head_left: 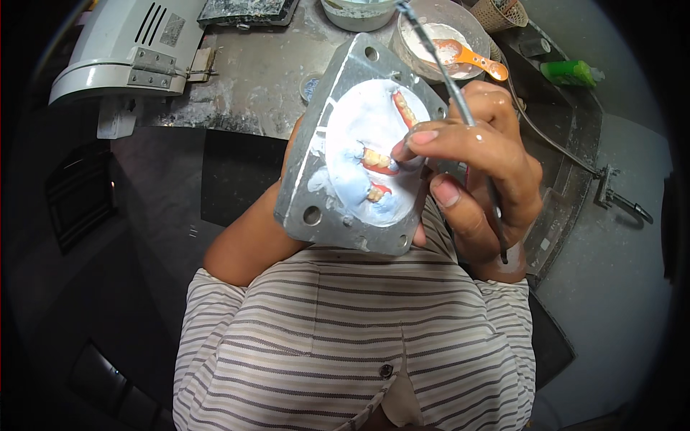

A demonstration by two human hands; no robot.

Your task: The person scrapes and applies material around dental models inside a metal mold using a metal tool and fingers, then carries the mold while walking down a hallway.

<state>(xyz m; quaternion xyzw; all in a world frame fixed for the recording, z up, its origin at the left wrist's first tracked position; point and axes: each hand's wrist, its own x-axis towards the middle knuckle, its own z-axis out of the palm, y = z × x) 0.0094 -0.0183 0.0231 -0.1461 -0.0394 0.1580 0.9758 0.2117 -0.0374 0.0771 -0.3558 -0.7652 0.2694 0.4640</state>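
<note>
One metal flask (299,201), oval plaster (359,118)

At grip: two hands (492,169), one metal frame (296,208), one metal tool (458,97), three tooth sections (377,159).
Beyond grip: two bowls (356,21), one orange spoon (485,62), one woven basket (496,16). Right of grip: one green bottle (568,72). Left: one white machine (100,57).

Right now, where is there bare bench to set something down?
The main free patch is the smeared grey bench between the white machine, dark box and small round dish. Top right is crowded: pale bowl, clear bowl with orange scoop, woven basket. The right hand and metal mould fill the view's centre.
</note>
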